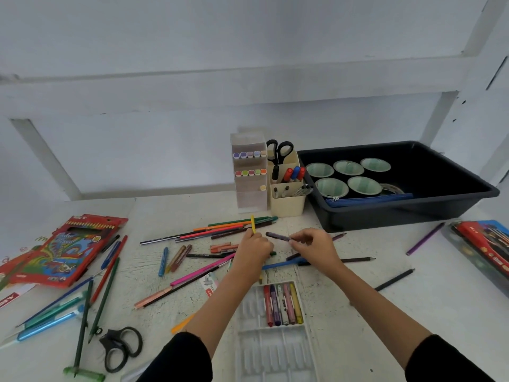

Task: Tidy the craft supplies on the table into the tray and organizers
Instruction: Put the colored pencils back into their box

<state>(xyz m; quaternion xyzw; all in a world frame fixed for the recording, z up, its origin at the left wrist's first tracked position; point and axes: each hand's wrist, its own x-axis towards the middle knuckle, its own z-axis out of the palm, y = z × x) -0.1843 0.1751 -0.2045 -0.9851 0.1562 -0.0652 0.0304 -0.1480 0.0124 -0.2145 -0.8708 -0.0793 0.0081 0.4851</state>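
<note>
Two hands (254, 248) (316, 245) hold pencil (252, 224), crayon (276, 236); box (71, 244) lettering blurred.

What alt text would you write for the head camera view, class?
The left hand grips a yellow pencil and the right hand pinches a purple crayon over a white table strewn with pencils. A black tray and organizers stand behind.

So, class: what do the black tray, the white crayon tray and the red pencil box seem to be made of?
The black tray looks like moulded plastic, semi-gloss: smooth walls, rounded rim, soft highlights. The white crayon tray seems thin formed plastic, slightly translucent, with moulded grooves. The red pencil box is probably printed cardboard: flat, creased flaps.
</note>
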